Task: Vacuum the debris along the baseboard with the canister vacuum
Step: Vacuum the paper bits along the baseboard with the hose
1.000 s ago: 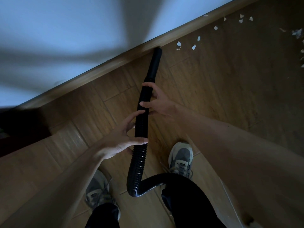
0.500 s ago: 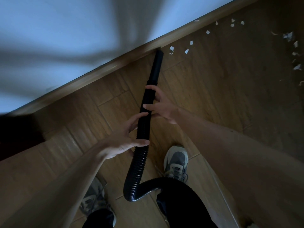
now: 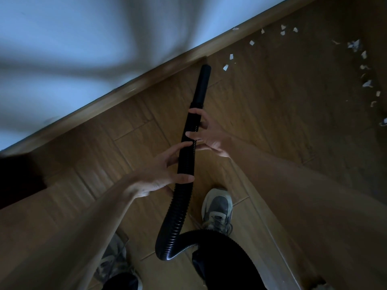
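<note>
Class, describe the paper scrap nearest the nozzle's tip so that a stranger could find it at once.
Follow the wooden baseboard to where the black nozzle points at it. Just right of the tip lies a white scrap. No other scrap is as close; its neighbour lies nearer the baseboard.

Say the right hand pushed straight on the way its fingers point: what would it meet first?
The right hand grips the hose; beyond that, probably the baseboard, depth unclear.

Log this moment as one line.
left hand grips hose | right hand grips hose higher up | nozzle tip close to baseboard | paper scraps beside nozzle, not yet vacuumed
</note>
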Action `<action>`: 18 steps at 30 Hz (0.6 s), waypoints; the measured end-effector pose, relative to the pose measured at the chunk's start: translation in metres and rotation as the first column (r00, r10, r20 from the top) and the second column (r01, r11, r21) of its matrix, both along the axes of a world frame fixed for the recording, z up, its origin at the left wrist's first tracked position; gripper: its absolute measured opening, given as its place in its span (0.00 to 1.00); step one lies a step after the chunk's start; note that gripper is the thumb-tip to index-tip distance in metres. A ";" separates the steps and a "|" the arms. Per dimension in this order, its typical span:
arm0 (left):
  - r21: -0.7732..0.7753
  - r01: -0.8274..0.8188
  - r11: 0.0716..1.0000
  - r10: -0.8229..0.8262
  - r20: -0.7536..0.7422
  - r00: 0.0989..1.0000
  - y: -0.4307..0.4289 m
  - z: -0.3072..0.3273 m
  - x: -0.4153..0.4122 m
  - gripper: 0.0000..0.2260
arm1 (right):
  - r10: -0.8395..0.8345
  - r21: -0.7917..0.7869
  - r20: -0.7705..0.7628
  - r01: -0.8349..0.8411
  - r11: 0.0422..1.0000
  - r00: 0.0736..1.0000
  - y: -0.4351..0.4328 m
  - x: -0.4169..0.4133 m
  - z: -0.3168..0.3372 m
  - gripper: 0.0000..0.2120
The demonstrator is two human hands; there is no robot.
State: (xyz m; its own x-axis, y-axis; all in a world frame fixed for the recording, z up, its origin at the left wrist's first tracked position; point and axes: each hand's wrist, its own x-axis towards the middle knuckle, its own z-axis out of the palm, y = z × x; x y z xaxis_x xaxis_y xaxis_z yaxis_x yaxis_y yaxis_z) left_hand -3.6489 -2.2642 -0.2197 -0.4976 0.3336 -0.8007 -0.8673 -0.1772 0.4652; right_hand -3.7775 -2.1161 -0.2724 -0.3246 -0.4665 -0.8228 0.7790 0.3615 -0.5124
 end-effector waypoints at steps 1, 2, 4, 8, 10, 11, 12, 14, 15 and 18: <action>0.001 0.005 1.000 -0.005 0.008 1.000 0.000 0.000 -0.001 0.38 | 0.000 0.002 0.002 0.000 1.000 1.000 0.001 -0.001 0.000 0.32; 0.004 0.009 1.000 -0.010 0.016 1.000 0.001 0.000 -0.002 0.38 | -0.001 0.002 0.005 0.001 1.000 1.000 0.002 -0.001 0.000 0.32; 0.007 0.017 1.000 -0.017 0.032 0.999 0.003 0.001 -0.004 0.38 | -0.009 0.004 0.007 0.009 1.000 1.000 0.006 -0.003 -0.001 0.32; -0.001 0.039 0.999 -0.039 0.045 0.998 0.009 0.000 -0.012 0.37 | -0.029 0.011 0.004 0.029 1.000 1.000 0.014 -0.007 -0.002 0.31; 0.000 0.045 0.999 -0.044 0.042 0.998 0.013 -0.001 -0.017 0.38 | -0.036 0.012 0.004 0.036 0.999 0.999 0.021 -0.010 -0.002 0.31; 0.006 0.049 0.999 -0.049 0.043 0.998 0.016 0.000 -0.020 0.38 | -0.038 0.014 0.004 0.038 0.999 0.999 0.025 -0.011 -0.002 0.31; 0.009 0.059 0.998 -0.059 0.044 0.997 0.019 0.001 -0.022 0.38 | -0.042 0.017 0.004 0.042 0.999 0.999 0.028 -0.012 -0.002 0.31; 0.003 0.094 0.996 -0.094 0.034 0.995 0.023 0.003 -0.027 0.38 | -0.056 0.025 0.007 0.056 0.998 0.998 0.036 -0.013 -0.003 0.31; 0.005 0.106 0.994 -0.106 0.031 0.994 0.024 0.004 -0.030 0.39 | -0.067 0.028 0.008 0.067 0.997 0.998 0.039 -0.014 -0.002 0.31; 0.024 0.122 0.992 -0.123 0.040 0.992 0.029 0.004 -0.036 0.39 | -0.099 0.037 0.010 0.099 0.994 0.995 0.048 -0.017 -0.001 0.31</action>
